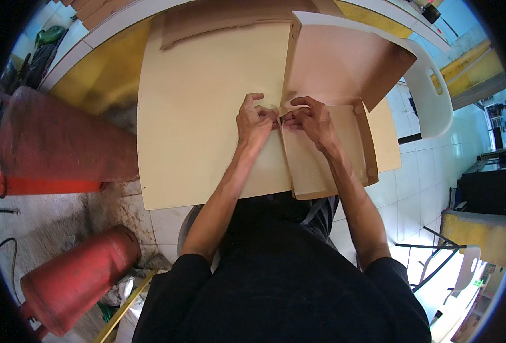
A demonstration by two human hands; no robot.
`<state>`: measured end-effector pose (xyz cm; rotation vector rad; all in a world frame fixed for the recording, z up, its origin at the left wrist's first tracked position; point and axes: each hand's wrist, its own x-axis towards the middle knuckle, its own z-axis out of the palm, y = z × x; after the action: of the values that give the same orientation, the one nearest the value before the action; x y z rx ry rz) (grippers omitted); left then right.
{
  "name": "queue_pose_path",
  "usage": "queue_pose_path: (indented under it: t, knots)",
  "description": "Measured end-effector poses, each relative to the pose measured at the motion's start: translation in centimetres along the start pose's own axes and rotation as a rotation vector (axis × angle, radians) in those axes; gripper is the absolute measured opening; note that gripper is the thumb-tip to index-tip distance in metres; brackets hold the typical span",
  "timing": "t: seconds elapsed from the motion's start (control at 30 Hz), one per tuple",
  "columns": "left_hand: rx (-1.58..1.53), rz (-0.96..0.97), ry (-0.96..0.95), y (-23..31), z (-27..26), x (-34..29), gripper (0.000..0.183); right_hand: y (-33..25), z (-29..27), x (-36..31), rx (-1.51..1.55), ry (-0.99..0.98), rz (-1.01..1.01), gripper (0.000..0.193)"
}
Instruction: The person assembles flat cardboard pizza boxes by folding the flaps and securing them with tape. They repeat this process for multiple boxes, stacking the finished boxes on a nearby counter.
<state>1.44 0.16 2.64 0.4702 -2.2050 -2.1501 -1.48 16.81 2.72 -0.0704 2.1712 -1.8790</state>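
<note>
A cardboard box [327,166], brown inside and with a pale outer edge, lies open on the table, its lid [344,63] raised at the far side. Both hands meet at the box's left wall, near the lid's fold. My left hand [256,121] pinches a small pale flap [284,110] at that corner from outside, index finger raised. Reaching over the box's inside, my right hand [313,119] has its fingers bent and closed on the same flap. The fingertips partly hide the flap, so its exact shape cannot be made out.
Under the box is a pale yellow table [207,126], with a flat brown cardboard piece [219,28] at its far edge. Red gas cylinders [81,280] stand or lie at the left. A white chair [430,86] is beyond the right edge, on a tiled floor.
</note>
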Motion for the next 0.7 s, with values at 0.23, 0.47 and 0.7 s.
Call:
queue_pose_path:
  t: [0.23, 0.47, 0.7]
  knots:
    - [0.217, 0.079, -0.059, 0.4, -0.6, 1.1, 0.053, 0.4, -0.1, 1.9, -0.164, -0.128, -0.056, 0.021]
    - [0.156, 0.104, -0.065, 1.1, -1.6, 1.4, 0.054, 1.7, 0.8, 1.9, 0.116, -0.096, 0.031, 0.021]
    - [0.615, 0.352, 0.0, 2.2, -0.1, -0.8, 0.059, 1.9, 1.6, 1.8, 0.295, -0.075, 0.191, 0.02]
